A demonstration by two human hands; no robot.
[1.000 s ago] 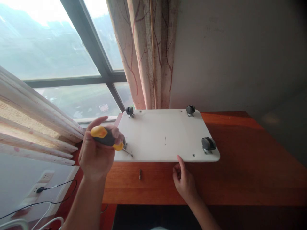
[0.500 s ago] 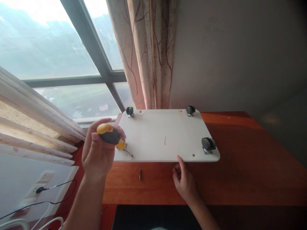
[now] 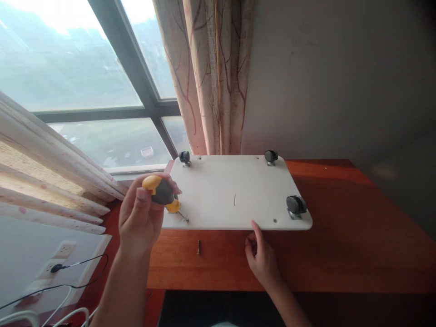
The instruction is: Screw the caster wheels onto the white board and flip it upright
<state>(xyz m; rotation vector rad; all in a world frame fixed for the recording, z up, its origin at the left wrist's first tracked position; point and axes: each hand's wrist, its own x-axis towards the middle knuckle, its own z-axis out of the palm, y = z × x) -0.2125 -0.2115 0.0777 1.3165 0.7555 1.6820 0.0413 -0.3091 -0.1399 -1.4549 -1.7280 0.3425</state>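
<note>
Head view: the left hand [image 3: 141,227], raised, wraps round a yellow-and-dark screwdriver [image 3: 162,191] slanting down rightward over the near left of the white board [image 3: 218,181]. The right hand [image 3: 264,259] curls narrowly, contents unclear, index finger at the board's near edge. The board lies on the reddish surface [image 3: 347,236], black casters [image 3: 295,204] up.

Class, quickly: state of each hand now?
Left hand: closed, holding the screwdriver.
Right hand: loosely curled, at the edge of the board; grip can't be told.
</note>
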